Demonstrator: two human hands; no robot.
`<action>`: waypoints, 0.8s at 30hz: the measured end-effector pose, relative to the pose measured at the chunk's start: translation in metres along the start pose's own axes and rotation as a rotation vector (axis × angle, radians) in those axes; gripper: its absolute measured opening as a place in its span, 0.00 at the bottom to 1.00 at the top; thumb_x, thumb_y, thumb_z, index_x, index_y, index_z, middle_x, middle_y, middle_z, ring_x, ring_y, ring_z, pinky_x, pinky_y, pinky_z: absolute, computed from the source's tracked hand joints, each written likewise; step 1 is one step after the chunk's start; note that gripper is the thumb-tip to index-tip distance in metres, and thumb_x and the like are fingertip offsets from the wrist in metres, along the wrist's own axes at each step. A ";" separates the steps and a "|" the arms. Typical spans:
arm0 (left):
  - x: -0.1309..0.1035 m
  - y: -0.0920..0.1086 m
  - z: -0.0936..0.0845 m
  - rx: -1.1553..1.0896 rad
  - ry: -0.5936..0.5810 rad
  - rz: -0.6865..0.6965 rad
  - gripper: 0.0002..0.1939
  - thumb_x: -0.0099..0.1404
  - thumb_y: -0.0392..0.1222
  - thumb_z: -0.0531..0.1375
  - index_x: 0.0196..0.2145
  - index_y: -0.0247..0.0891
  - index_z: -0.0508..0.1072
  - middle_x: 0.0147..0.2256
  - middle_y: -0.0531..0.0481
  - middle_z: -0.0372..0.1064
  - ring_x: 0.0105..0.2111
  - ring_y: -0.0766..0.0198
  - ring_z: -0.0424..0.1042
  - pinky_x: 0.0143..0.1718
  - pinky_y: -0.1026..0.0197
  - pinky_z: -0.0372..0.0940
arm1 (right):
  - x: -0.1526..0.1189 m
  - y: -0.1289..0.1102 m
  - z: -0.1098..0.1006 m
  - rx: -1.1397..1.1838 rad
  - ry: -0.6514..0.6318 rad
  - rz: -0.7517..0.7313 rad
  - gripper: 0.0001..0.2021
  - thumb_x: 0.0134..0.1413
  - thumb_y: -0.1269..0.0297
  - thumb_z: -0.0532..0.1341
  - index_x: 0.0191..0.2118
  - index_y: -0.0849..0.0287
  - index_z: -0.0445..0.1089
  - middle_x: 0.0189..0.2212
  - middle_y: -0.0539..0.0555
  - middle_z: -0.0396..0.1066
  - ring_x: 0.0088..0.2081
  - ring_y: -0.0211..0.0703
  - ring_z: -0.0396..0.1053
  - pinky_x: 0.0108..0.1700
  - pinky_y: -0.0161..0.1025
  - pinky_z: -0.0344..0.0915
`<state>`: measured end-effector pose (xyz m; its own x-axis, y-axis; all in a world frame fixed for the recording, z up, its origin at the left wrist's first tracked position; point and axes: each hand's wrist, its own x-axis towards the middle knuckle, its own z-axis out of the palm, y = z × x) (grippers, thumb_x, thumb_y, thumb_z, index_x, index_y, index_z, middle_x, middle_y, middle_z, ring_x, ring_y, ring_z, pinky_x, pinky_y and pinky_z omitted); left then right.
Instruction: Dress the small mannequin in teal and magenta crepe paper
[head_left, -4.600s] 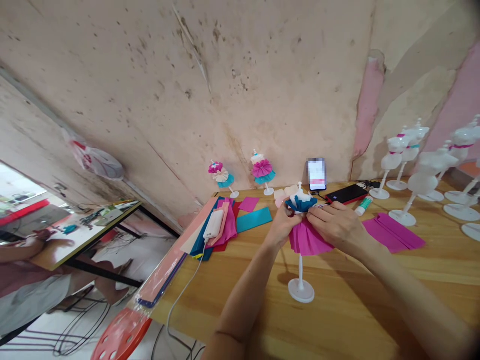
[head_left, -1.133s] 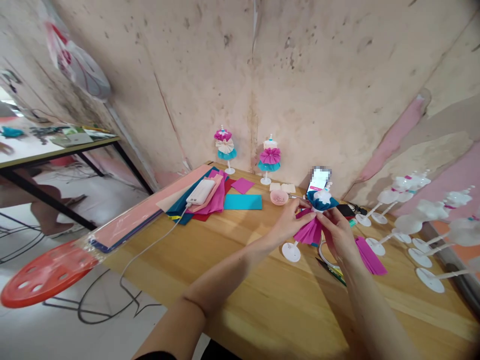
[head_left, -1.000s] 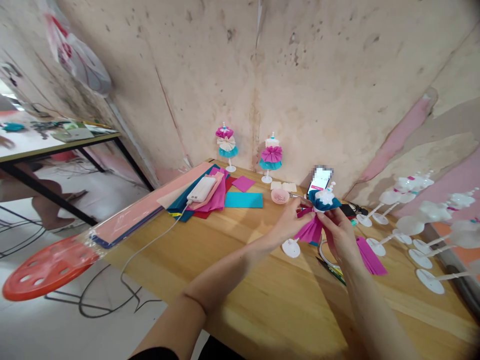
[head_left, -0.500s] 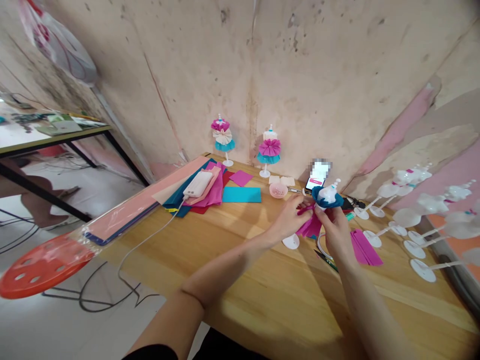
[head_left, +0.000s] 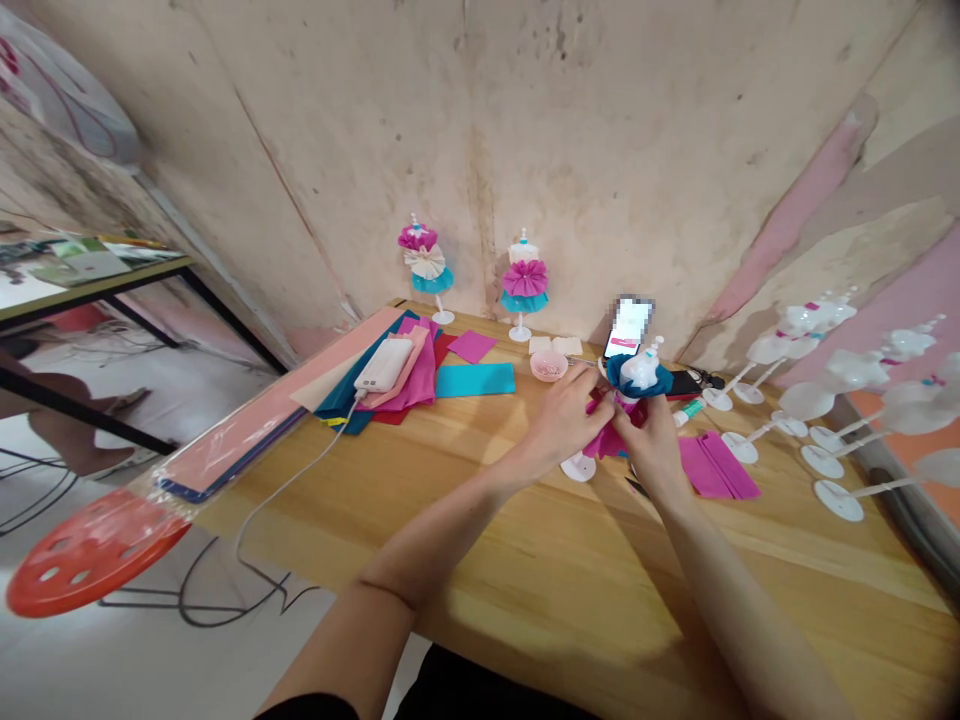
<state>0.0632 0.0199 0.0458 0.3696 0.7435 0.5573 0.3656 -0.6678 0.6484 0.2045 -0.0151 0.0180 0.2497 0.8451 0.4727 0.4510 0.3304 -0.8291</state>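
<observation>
A small white dress form (head_left: pixel 639 370) with a dark teal ruffle (head_left: pixel 654 388) round its upper part leans to the right. Magenta paper (head_left: pixel 602 440) hangs below the ruffle. My left hand (head_left: pixel 574 412) pinches the magenta paper from the left side. Against the form's right side, just under the ruffle, my right hand (head_left: pixel 651 430) holds the same magenta paper, thumb inward. The form's round white base (head_left: pixel 578 467) shows beneath my hands.
Two decorated forms (head_left: pixel 426 262) (head_left: pixel 524 280) stand by the wall. A pink bowl (head_left: pixel 549 366), a phone (head_left: pixel 627 328) and a blue strip (head_left: pixel 476 380) lie nearer. Left is a paper stack with a power bank (head_left: pixel 384 364). Magenta sheets (head_left: pixel 718 466) and several bare white forms (head_left: pixel 806 395) are right.
The view has shifted a little. My left hand has closed in on the magenta paper under the ruffle, and my right hand's fingers have moved slightly around the form.
</observation>
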 end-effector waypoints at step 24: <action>0.002 -0.009 -0.002 -0.160 -0.106 -0.058 0.03 0.63 0.37 0.54 0.34 0.37 0.67 0.37 0.49 0.69 0.38 0.64 0.69 0.41 0.60 0.64 | -0.004 0.001 0.001 0.204 -0.035 0.091 0.18 0.56 0.55 0.60 0.50 0.56 0.66 0.47 0.56 0.71 0.46 0.50 0.68 0.50 0.48 0.65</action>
<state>0.0585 0.0281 0.0423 0.4431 0.7670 0.4640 0.2521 -0.6033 0.7566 0.2029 -0.0179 0.0148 0.2499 0.8881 0.3857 0.2447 0.3275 -0.9126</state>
